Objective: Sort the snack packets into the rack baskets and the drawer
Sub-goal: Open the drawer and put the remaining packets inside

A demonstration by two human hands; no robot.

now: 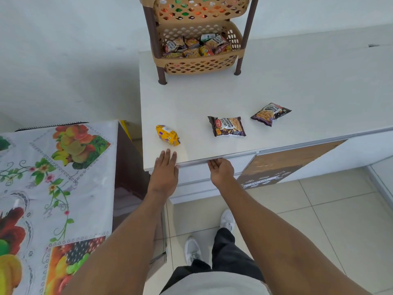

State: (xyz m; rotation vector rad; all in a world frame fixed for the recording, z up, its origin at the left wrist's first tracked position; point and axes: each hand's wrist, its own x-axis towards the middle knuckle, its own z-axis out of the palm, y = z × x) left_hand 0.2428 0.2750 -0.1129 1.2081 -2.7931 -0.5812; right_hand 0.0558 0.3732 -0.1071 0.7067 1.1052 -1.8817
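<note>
Three packets lie on the white counter (297, 86): a yellow packet (167, 135) near the front left, a salted peanuts packet (227, 126) in the middle, and another peanuts packet (270, 113) to the right. My left hand (165, 171) lies flat with straight fingers on the counter's front edge, just below the yellow packet. My right hand (221, 171) is under the counter lip, fingers curled up at the top edge of the drawer (197, 177). The tan rack's lower basket (200, 64) holds several packets; the upper basket (197, 11) also holds packets.
A table with a fruit-print cloth (53, 188) stands to the left, close to the counter. A brown patterned cabinet panel (282, 165) sits right of the drawer. My feet stand on a tiled floor (329, 220) below.
</note>
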